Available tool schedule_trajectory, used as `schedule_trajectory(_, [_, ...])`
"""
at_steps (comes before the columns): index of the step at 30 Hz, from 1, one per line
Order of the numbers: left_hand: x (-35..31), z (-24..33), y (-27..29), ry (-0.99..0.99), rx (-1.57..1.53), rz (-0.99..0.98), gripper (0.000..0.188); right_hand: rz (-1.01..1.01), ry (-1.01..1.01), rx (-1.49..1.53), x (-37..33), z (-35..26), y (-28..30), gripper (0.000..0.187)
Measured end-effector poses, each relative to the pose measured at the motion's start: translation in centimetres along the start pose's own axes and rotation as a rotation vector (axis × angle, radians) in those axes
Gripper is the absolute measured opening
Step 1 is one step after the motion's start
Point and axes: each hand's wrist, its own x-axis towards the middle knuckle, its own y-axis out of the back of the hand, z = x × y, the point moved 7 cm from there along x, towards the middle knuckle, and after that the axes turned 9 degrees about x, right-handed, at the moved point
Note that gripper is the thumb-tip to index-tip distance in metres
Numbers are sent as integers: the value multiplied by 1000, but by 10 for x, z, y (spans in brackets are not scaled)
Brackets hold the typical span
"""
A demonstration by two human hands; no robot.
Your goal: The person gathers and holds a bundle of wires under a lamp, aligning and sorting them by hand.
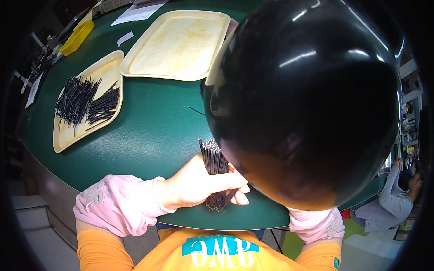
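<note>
My left hand (194,181) is closed round an upright bundle of thin black wires (212,156), with the thumb across its front. Pale, shiny tips show at the bundle's top, and its lower ends stand just above the table's near edge. Right beside the bundle, a large glossy black dome (307,104) covers much of the right side. It hides my right hand; only the pink sleeve cuff (316,222) of that arm comes out below it. One loose black wire (196,110) lies on the table by the dome's left edge.
On the green table (153,117), a cream tray (86,131) at the left carries two heaps of black wires (77,99). A larger cream tray (176,45) lies behind it. A yellow bin (77,37) stands far left. Another person (389,198) sits at the far right.
</note>
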Motion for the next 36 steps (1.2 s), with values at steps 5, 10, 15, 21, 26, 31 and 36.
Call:
schedule_trajectory(5, [-2, -2, 0, 36, -15, 7, 15, 134, 143, 113, 4, -19, 8, 17])
schedule_trajectory(10, [-2, -2, -2, 38, -48, 26, 15, 226, 268, 177, 9, -37, 12, 17])
schedule_trajectory(15, [-1, 5, 1, -62, 228, 67, 14, 241, 298, 186, 10, -39, 14, 17])
schedule_trajectory(21, [-20, 41, -4, -711, 723, 255, 12, 176, 198, 116, 7, -26, 10, 17])
schedule_trajectory(26, [-8, 30, -1, -562, 726, 173, 13, 53, 2, 24, 0, -4, 6, 17])
schedule_trajectory(31, [-2, 9, 1, -138, 288, 51, 11, -25, -97, -13, -3, 6, 3, 17])
schedule_trajectory(36, [-3, 6, -4, -15, 179, 10, 11, -70, -134, -27, -6, 12, -3, 16])
